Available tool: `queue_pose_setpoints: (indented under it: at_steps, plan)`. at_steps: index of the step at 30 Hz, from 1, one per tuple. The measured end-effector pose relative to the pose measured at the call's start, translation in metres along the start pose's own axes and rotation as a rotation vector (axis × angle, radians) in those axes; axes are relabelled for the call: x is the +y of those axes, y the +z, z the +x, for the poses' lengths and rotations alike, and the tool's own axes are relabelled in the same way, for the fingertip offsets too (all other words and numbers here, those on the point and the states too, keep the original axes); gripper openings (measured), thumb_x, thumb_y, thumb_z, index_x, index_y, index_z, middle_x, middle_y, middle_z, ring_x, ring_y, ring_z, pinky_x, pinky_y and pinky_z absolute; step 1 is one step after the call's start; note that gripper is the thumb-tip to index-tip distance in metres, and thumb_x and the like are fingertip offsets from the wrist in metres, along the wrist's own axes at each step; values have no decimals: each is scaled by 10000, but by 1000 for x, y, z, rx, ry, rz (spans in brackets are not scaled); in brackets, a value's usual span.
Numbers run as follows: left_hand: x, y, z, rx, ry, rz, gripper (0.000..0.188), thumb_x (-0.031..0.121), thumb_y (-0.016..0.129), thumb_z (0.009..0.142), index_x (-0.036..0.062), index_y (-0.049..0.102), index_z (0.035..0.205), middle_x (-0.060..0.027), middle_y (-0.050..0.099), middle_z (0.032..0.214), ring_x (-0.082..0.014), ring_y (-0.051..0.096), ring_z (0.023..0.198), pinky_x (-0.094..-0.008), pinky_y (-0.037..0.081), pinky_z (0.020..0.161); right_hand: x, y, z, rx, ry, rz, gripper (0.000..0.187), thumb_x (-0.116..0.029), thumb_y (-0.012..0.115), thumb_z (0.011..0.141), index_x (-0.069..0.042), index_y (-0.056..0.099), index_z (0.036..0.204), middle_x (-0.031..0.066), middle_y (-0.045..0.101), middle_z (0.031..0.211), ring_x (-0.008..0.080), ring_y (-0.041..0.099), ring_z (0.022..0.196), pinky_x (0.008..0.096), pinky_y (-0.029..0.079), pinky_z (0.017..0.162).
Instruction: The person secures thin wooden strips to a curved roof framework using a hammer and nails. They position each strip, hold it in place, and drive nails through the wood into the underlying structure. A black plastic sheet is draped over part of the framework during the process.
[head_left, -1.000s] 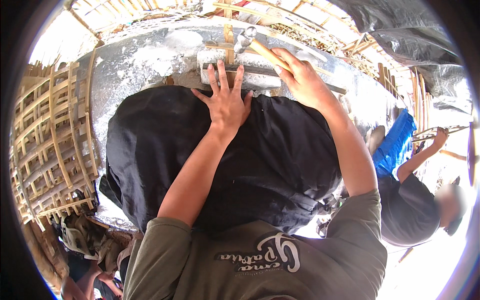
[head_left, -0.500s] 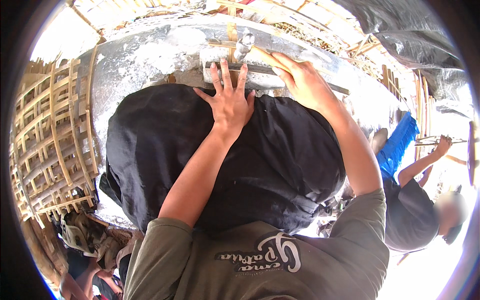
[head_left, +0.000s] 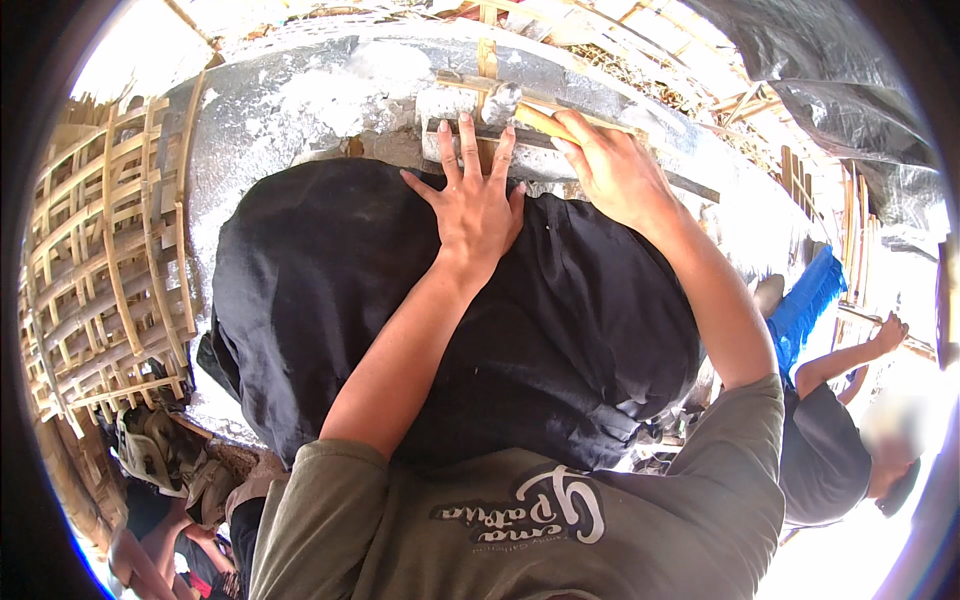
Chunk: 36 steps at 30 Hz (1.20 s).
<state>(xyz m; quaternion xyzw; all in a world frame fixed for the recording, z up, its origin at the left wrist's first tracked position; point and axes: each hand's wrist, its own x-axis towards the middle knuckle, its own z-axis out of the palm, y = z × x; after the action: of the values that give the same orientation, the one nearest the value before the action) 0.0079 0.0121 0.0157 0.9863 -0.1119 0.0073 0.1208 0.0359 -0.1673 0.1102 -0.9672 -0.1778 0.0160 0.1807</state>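
My left hand (head_left: 474,222) lies with its fingers spread. Its fingertips rest over a thin dark bar (head_left: 690,186) that runs across a whitish dusty block in front of my knees. In my right hand (head_left: 622,176) is a hammer (head_left: 544,122), gripped by its yellowish wooden handle. The grey hammer head (head_left: 502,102) is just beyond my left fingertips, close to a light wooden strip (head_left: 487,50) that runs away from me. Whether the head touches the strip or the bar, I cannot tell. Black cloth (head_left: 330,260) covers my lap.
A woven bamboo panel (head_left: 100,260) stands at the left. At the right, a person in a dark shirt (head_left: 825,455) works near a blue sheet (head_left: 808,300). Another person's arms (head_left: 150,550) show at the lower left. Dark plastic sheeting (head_left: 820,60) hangs at the upper right.
The hammer head has come down closer to the bar and my left fingertips. My left hand keeps its spread pose. The whole view has shifted slightly.
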Motion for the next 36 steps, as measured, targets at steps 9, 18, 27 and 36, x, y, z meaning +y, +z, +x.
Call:
queue_pose_setpoints:
  at_steps: [9, 18, 27, 36]
  plan:
    - [0, 0, -1, 18, 12, -3, 656, 454, 587, 984, 311, 362, 1584, -195, 152, 1681, -438, 125, 1550, -867, 231, 1037, 4, 5, 4, 103, -10, 73, 262, -187, 581, 1038, -65, 556, 1268, 238, 688, 828, 463, 677, 786, 519, 516, 645]
    - [0, 1, 0, 17, 10, -8, 652, 443, 587, 984, 310, 365, 1583, -196, 159, 1678, -438, 124, 1550, -869, 229, 1037, 7, 8, 1, 59, 17, 41, 269, -193, 579, 1037, -49, 561, 1263, 242, 703, 903, 465, 678, 837, 521, 526, 673]
    - [0, 2, -1, 29, 12, -28, 664, 439, 620, 969, 302, 377, 1571, -188, 174, 1677, -437, 120, 1552, -871, 217, 1041, 7, 20, -4, 69, 36, 54, 288, -180, 569, 1039, -57, 550, 1298, 261, 701, 937, 480, 677, 873, 525, 541, 702]
    - [1, 3, -1, 13, 4, -20, 693, 442, 626, 961, 311, 355, 1585, -185, 171, 1680, -433, 117, 1553, -870, 219, 1039, 8, 29, -11, 50, 88, 78, 302, -155, 572, 1028, -61, 535, 1313, 272, 695, 930, 491, 675, 841, 539, 539, 672]
